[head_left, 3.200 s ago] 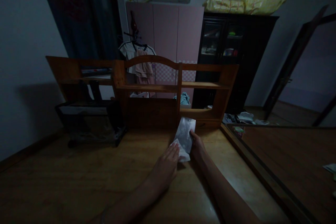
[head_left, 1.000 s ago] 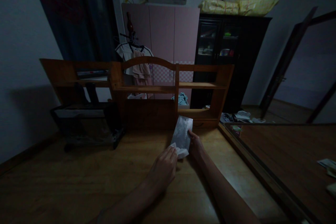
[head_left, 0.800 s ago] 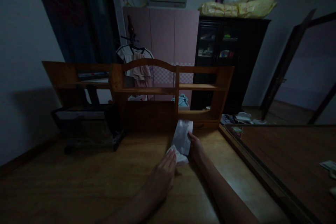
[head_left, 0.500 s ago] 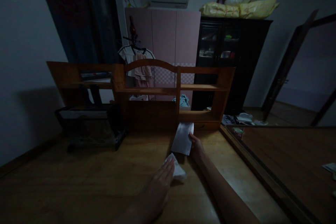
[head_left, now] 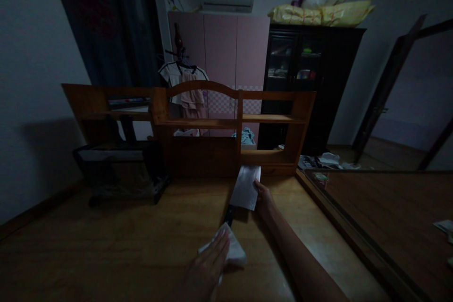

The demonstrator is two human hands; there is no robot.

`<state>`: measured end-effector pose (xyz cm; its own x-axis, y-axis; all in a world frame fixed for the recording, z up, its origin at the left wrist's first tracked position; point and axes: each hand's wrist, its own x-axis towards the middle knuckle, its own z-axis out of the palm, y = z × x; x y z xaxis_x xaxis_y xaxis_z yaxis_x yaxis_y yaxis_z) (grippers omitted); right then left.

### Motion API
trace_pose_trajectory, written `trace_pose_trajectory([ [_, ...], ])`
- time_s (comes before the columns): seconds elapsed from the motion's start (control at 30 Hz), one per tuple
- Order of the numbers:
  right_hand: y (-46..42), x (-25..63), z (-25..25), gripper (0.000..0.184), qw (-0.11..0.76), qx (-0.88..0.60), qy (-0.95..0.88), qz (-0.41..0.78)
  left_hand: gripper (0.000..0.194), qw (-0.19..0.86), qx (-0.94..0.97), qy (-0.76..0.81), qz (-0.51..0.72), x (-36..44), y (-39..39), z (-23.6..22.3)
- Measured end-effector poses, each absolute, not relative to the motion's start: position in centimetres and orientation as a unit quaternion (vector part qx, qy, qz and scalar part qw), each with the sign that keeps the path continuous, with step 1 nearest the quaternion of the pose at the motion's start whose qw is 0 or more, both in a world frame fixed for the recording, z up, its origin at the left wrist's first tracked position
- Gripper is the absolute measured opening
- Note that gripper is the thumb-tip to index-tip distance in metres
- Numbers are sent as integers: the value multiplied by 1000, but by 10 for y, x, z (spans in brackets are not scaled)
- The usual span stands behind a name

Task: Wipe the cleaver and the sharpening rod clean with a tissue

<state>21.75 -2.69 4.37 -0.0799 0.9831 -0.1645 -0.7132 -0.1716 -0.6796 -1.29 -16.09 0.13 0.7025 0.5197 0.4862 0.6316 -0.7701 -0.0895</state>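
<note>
A cleaver with a broad metal blade and a black handle is held above the wooden table, blade pointing away from me. My right hand grips the blade by its right edge, fingers closed. A folded white cloth or tissue lies in my left hand, whose fingers are pressed together over it. That cloth touches the near end of the cleaver's handle, or is wrapped round it; I cannot tell which. The palm side of my left hand is hidden.
A wooden shelf unit stands along the table's far side. At left is a black knife block or rack with dark handles sticking up. Further right, a raised rim borders a lower brown surface.
My left hand and the white cloth have moved toward me and slightly left, along the cleaver's handle, so more of the black handle shows. My right hand keeps its grip almost unmoved.
</note>
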Motion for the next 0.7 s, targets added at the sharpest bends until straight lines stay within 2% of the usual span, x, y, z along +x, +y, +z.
trace_pose_trajectory([
  [0.17, -27, 218, 45, 20, 605, -303, -220, 703, 62, 87, -918, -305, -237, -20, -167, -9],
  [0.27, -26, 218, 44, 20, 606, -301, -219, 703, 43, -7, -924, -317, -213, -23, -174, 15],
  [0.33, -26, 218, 43, 20, 607, -300, -218, 703, 37, -80, -894, -385, -216, -25, -174, 45],
  [0.43, -26, 217, 43, 19, 606, -301, -216, 704, 36, -64, -847, -441, -291, -23, -158, 93],
  [0.53, -25, 217, 42, 20, 604, -302, -216, 705, 34, -38, -800, -463, -379, -12, -130, 121],
  [0.63, -25, 217, 43, 21, 601, -302, -219, 707, 37, 1, -801, -412, -434, 6, -104, 124],
  [0.7, -24, 217, 43, 23, 599, -302, -221, 708, 39, 12, -822, -387, -417, 20, -92, 114],
])
